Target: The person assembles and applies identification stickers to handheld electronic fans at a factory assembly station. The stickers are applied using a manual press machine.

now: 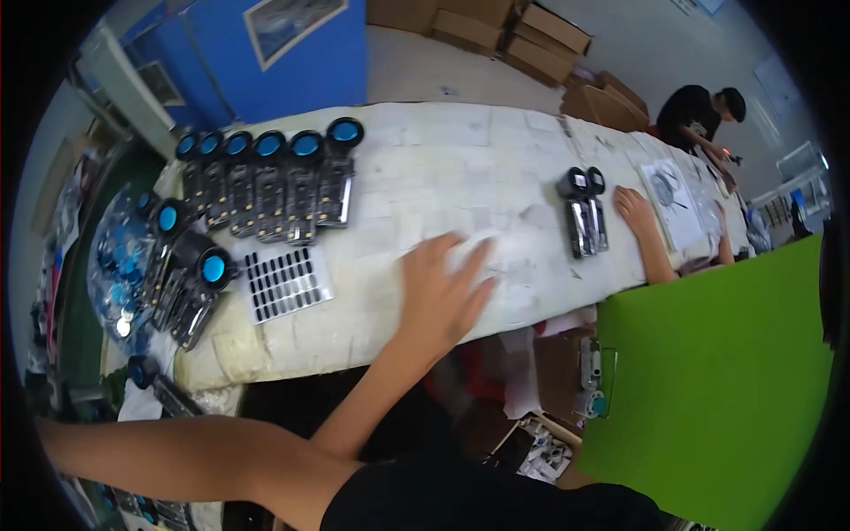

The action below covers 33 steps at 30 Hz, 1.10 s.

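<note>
My left hand [443, 296] hovers over the middle of the white-covered table [416, 142], smeared by motion. Its fingers are spread, and I make out nothing in them. My right arm crosses over the left one and runs out past the left rim, so that hand is hidden. To the left stands a row of black devices [266, 190] with round heads and blue discs. More such devices [190, 288] lie heaped nearer the left edge. Between the heap and my left hand lies a sheet of black oval stickers [285, 281].
Two more black devices [584, 212] stand at the right, beside a co-worker's hand [636, 212]. A green panel [708, 372] rises at the near right. A clear bag of blue discs [119, 257] sits at the left edge. Cardboard boxes [540, 40] and another person [699, 119] are beyond the table.
</note>
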{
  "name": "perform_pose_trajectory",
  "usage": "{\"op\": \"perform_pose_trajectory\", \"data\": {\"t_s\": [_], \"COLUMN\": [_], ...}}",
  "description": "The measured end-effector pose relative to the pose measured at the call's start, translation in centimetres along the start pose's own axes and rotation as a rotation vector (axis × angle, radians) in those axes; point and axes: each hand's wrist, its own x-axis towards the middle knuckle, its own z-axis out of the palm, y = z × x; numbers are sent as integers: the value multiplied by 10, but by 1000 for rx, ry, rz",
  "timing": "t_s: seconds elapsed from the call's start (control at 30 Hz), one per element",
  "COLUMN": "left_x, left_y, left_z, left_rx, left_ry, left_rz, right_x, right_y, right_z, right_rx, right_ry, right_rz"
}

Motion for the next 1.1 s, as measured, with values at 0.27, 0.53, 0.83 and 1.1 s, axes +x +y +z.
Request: {"op": "perform_pose_trajectory", "data": {"t_s": [0.27, 0.53, 0.83, 1.1], "left_x": [89, 57, -41, -78], "left_y": [99, 60, -6, -20], "left_z": [191, 192, 13, -135], "left_rx": [101, 202, 289, -718], "left_ry": [-267, -380, -152, -128], "left_rz": [260, 230, 275, -450], "right_x": [32, 54, 69, 68], "right_y": [36, 21, -211, -224], "right_z": [-52, -66, -88, -48], "right_rx": [-165, -155, 487, 2028], "right_ry": [-77, -170, -541, -808], "right_rz": [154, 345, 366, -88]}}
